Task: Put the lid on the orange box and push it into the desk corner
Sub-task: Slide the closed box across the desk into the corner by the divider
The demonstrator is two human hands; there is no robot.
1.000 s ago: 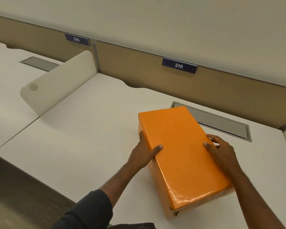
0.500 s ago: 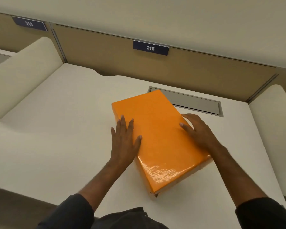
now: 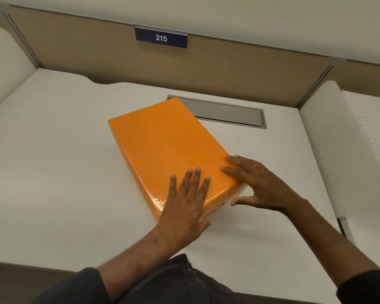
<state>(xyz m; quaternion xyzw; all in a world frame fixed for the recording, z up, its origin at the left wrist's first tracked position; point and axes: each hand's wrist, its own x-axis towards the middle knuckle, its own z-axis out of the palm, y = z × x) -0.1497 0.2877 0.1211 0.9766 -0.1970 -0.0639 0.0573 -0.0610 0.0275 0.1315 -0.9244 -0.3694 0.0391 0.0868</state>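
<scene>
While the desk [image 3: 53,172] fills mid-frame under tan panels, the lidded box [image 3: 162,145] lies angled at centre, overlapping a grey hatch [image 3: 228,113]; left hand [image 3: 184,207] and right hand [image 3: 259,185] rest flat, fingers spread, on its near end.

Place: office, open-plan cubicle setup
Giveaways: white laminate desk [image 3: 53,172], tan fabric partition panel [image 3: 228,66], navy "215" number plate [image 3: 161,37], grey metal cable flap [image 3: 226,113]

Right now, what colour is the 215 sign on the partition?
Dark navy blue with white digits; the sign shows best in the head view, its only view.
</scene>
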